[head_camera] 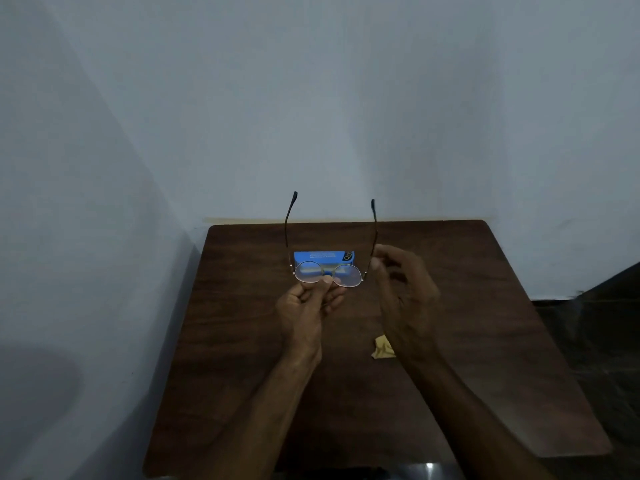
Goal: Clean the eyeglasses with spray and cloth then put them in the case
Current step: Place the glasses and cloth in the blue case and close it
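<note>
Dark wooden table point(485, 306) noted, with blue box point(322, 255) and crumpled yellow cloth point(381, 348) on it. Wire-rimmed eyeglasses point(346, 277), temples unfolded, are held above the box. Lenses could be smudged or the frame dropped, being pinched only at the bridge by the left hand point(304, 306). Right hand point(405, 292) is curled beside one temple; contact cannot be confirmed.

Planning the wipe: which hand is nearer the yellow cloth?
Right. The right hand hovers just above the cloth, its wrist covering its edge; the left hand pinches the eyeglasses farther left.
</note>
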`<state>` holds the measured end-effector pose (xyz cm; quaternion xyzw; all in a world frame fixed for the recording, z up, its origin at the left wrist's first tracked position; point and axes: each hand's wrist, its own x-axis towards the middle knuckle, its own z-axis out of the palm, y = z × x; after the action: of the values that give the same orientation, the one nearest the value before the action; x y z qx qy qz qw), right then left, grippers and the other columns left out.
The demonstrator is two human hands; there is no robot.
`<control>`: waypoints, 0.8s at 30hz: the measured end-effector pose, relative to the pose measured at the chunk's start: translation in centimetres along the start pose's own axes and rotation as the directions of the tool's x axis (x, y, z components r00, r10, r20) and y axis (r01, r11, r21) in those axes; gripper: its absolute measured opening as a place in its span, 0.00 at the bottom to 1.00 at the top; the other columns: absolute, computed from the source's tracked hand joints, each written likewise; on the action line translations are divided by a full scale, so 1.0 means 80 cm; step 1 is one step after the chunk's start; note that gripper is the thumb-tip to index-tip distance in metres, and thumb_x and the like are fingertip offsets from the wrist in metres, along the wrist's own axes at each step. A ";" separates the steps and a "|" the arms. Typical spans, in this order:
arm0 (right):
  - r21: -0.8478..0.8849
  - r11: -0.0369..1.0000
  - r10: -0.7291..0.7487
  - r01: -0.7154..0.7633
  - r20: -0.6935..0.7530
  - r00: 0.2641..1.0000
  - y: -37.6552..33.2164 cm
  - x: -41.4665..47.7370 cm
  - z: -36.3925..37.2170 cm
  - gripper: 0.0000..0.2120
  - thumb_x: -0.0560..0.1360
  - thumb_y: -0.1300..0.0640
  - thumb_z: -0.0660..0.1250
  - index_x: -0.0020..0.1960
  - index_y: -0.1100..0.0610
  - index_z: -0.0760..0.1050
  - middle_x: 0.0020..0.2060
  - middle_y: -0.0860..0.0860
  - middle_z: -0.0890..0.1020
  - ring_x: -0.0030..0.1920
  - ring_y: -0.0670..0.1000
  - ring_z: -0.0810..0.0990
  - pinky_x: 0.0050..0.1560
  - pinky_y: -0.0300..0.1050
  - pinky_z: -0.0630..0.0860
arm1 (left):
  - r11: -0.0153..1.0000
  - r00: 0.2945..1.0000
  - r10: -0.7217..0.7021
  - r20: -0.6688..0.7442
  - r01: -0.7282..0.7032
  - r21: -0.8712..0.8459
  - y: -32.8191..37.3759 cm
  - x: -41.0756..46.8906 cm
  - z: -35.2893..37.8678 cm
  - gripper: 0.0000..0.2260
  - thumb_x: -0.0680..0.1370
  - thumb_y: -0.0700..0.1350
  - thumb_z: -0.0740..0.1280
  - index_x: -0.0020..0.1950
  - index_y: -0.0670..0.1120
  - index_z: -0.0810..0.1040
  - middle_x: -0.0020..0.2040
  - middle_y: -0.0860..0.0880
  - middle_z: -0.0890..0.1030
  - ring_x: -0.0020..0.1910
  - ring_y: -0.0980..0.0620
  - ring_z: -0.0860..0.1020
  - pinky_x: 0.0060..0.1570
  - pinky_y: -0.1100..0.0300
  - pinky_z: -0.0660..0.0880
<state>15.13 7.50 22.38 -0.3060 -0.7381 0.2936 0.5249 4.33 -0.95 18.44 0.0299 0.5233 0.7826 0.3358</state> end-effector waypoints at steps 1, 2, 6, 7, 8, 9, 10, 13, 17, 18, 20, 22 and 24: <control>-0.012 0.999 -0.032 0.033 0.009 0.999 0.000 0.004 0.003 0.09 0.78 0.65 0.73 0.58 0.62 0.82 0.52 0.52 0.84 0.48 0.50 0.84 0.47 0.43 0.81 | 1.000 1.000 0.005 0.000 -0.005 -0.001 0.002 -0.002 0.002 0.06 0.80 0.37 0.72 0.55 0.38 0.85 0.45 0.41 0.88 0.40 0.50 0.87 0.40 0.61 0.84; -0.021 0.998 -0.055 0.056 0.023 0.998 -0.001 0.007 0.005 0.09 0.78 0.65 0.73 0.58 0.61 0.82 0.51 0.52 0.84 0.48 0.49 0.83 0.47 0.44 0.82 | 1.000 1.000 0.008 0.002 -0.008 -0.005 0.004 -0.004 0.003 0.06 0.80 0.37 0.72 0.55 0.38 0.85 0.45 0.40 0.88 0.40 0.50 0.87 0.40 0.61 0.84; -0.067 0.986 -0.144 0.154 0.136 0.980 -0.008 0.017 0.011 0.07 0.77 0.65 0.74 0.55 0.60 0.82 0.51 0.51 0.84 0.51 0.50 0.82 0.48 0.49 0.81 | 0.999 0.999 0.033 0.021 -0.033 -0.009 0.012 -0.011 0.001 0.06 0.80 0.37 0.72 0.55 0.39 0.85 0.46 0.39 0.88 0.41 0.49 0.87 0.42 0.60 0.85; -0.086 0.977 -0.174 0.193 0.192 0.966 -0.009 0.019 0.014 0.06 0.77 0.65 0.73 0.54 0.60 0.82 0.51 0.50 0.83 0.51 0.50 0.81 0.48 0.50 0.81 | 0.999 0.999 0.038 0.025 -0.038 -0.007 0.013 -0.013 0.002 0.06 0.79 0.37 0.73 0.55 0.39 0.85 0.46 0.39 0.88 0.41 0.48 0.87 0.42 0.60 0.85; -0.099 0.969 -0.196 0.225 0.245 0.950 -0.010 0.019 0.017 0.06 0.78 0.64 0.73 0.54 0.59 0.83 0.50 0.49 0.83 0.52 0.50 0.81 0.48 0.50 0.80 | 0.999 0.999 0.044 0.031 -0.044 -0.009 0.015 -0.015 0.003 0.05 0.79 0.37 0.73 0.54 0.39 0.85 0.45 0.40 0.88 0.40 0.49 0.87 0.42 0.60 0.85; -0.106 0.962 -0.213 0.252 0.291 0.933 -0.011 0.019 0.019 0.05 0.78 0.64 0.72 0.53 0.58 0.83 0.50 0.49 0.82 0.51 0.50 0.80 0.48 0.50 0.79 | 0.999 0.998 0.049 0.036 -0.048 -0.014 0.017 -0.016 0.005 0.05 0.79 0.37 0.73 0.54 0.39 0.86 0.45 0.40 0.88 0.40 0.49 0.87 0.41 0.60 0.85; -0.109 0.956 -0.225 0.274 0.329 0.917 -0.011 0.019 0.021 0.04 0.78 0.63 0.72 0.52 0.58 0.83 0.49 0.48 0.82 0.50 0.51 0.79 0.48 0.50 0.78 | 0.998 0.998 0.054 0.042 -0.053 -0.021 0.018 -0.017 0.006 0.05 0.79 0.37 0.73 0.53 0.39 0.86 0.44 0.41 0.88 0.39 0.50 0.87 0.41 0.60 0.84; -0.117 0.935 -0.261 0.333 0.407 0.875 -0.012 0.018 0.022 0.04 0.79 0.60 0.70 0.50 0.57 0.83 0.47 0.48 0.82 0.49 0.52 0.76 0.49 0.51 0.76 | 0.997 0.995 0.082 0.059 -0.081 -0.018 0.021 -0.018 0.008 0.04 0.79 0.37 0.73 0.51 0.38 0.86 0.44 0.39 0.88 0.39 0.50 0.87 0.39 0.60 0.84; -0.191 0.901 -0.265 0.388 0.465 0.845 -0.012 0.022 0.017 0.05 0.77 0.61 0.69 0.51 0.54 0.82 0.50 0.47 0.79 0.52 0.51 0.75 0.48 0.54 0.75 | 0.994 0.992 0.104 0.066 -0.106 0.026 0.021 -0.018 0.005 0.04 0.80 0.37 0.73 0.52 0.37 0.86 0.44 0.40 0.88 0.39 0.51 0.87 0.40 0.61 0.84; -0.204 0.894 -0.264 0.400 0.481 0.836 -0.012 0.022 0.017 0.06 0.76 0.61 0.70 0.51 0.53 0.82 0.50 0.47 0.79 0.52 0.51 0.74 0.48 0.55 0.74 | 0.994 0.992 0.103 0.066 -0.105 0.031 0.021 -0.018 0.004 0.04 0.80 0.37 0.73 0.52 0.37 0.86 0.44 0.41 0.88 0.38 0.52 0.87 0.39 0.61 0.83; -0.220 0.878 -0.275 0.425 0.496 0.824 -0.016 0.024 0.016 0.06 0.76 0.59 0.69 0.51 0.53 0.83 0.50 0.47 0.79 0.52 0.50 0.74 0.47 0.56 0.74 | 0.996 0.994 0.086 0.064 -0.089 0.031 0.021 -0.019 0.002 0.05 0.79 0.37 0.73 0.52 0.36 0.85 0.43 0.41 0.88 0.37 0.53 0.86 0.38 0.61 0.83; -0.219 0.873 -0.307 0.435 0.447 0.840 -0.032 0.032 0.012 0.08 0.76 0.58 0.66 0.51 0.55 0.83 0.49 0.49 0.79 0.51 0.51 0.74 0.46 0.55 0.74 | 0.997 0.995 0.070 0.067 -0.071 0.017 0.022 -0.019 0.002 0.06 0.79 0.36 0.73 0.52 0.32 0.84 0.40 0.41 0.87 0.36 0.53 0.86 0.37 0.61 0.84; -0.206 0.860 -0.376 0.467 0.362 0.853 -0.056 0.046 0.012 0.09 0.76 0.62 0.66 0.52 0.57 0.84 0.48 0.51 0.79 0.49 0.51 0.74 0.46 0.51 0.74 | 0.998 0.996 0.054 0.071 -0.055 0.003 0.023 -0.020 0.003 0.04 0.79 0.35 0.72 0.48 0.33 0.83 0.36 0.43 0.86 0.34 0.53 0.85 0.36 0.61 0.84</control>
<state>12.60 7.34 27.70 -0.1578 -0.8948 0.1042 0.4044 4.70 -2.06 20.58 0.0726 0.5120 0.7887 0.3326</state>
